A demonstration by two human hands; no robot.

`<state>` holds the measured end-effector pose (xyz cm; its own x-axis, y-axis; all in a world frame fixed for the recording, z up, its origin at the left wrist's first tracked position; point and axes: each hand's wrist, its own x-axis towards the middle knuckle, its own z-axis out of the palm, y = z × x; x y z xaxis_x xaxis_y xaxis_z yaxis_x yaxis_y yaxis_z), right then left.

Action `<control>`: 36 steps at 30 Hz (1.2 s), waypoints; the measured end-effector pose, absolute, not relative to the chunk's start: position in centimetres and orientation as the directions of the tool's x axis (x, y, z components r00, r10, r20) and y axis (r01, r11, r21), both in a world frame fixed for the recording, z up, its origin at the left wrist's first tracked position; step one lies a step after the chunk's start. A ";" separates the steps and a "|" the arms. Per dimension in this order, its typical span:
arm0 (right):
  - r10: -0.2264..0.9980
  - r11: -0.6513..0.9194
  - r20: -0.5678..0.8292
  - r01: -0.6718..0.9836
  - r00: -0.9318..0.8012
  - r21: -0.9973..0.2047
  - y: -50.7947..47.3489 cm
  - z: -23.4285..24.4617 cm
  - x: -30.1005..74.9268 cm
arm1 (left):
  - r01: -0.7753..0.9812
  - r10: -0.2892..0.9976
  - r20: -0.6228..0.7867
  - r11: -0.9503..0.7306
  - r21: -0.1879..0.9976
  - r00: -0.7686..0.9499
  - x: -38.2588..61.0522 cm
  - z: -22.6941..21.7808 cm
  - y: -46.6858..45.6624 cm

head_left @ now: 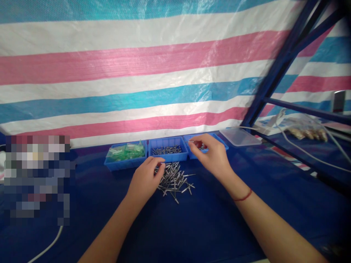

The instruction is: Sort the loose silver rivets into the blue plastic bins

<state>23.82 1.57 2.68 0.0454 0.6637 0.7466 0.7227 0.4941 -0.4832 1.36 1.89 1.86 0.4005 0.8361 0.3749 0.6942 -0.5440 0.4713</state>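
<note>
A loose pile of silver blind rivets (175, 179) lies on the dark blue table top. My left hand (146, 177) is at the pile's left edge, its fingers curled towards the thumb; whatever they pinch cannot be made out. Over the right-hand blue bin (223, 144), my right hand (211, 155) closes thumb and forefinger on what looks like a thin rivet, its end pointing left. Small parts inside that bin are partly hidden by the hand. More rivets fill the bottom of the middle blue bin (168, 158), just behind the pile.
The left blue bin (126, 166) holds green plastic packets (124, 151). A clear plastic lid (240, 137) lies at the back right, near a blue metal frame (271, 80) and a white cable (301, 149). Striped sheeting (137, 65) hangs behind. The far left is pixelated.
</note>
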 end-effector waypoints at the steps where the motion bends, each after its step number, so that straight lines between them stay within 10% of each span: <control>1: 0.662 0.432 0.747 0.788 0.053 -0.439 2.0 2.5 24.8 | 0.718 0.836 0.346 -0.546 0.432 0.427 1.1 2.1 1.9; 6: 0.716 0.204 0.694 0.931 0.070 -0.304 3.6 1.0 27.4 | 0.815 0.875 0.178 -0.485 0.317 0.451 0.3 2.9 1.8; 17: 0.742 0.520 0.640 0.773 -0.199 -0.363 1.4 2.1 22.7 | 0.825 0.872 0.120 -0.488 0.285 0.474 0.3 2.0 1.9; 36: 0.770 0.572 0.584 0.682 -0.256 -0.456 0.9 1.4 20.9 | 0.802 0.885 0.146 -0.464 0.376 0.443 0.4 1.8 1.9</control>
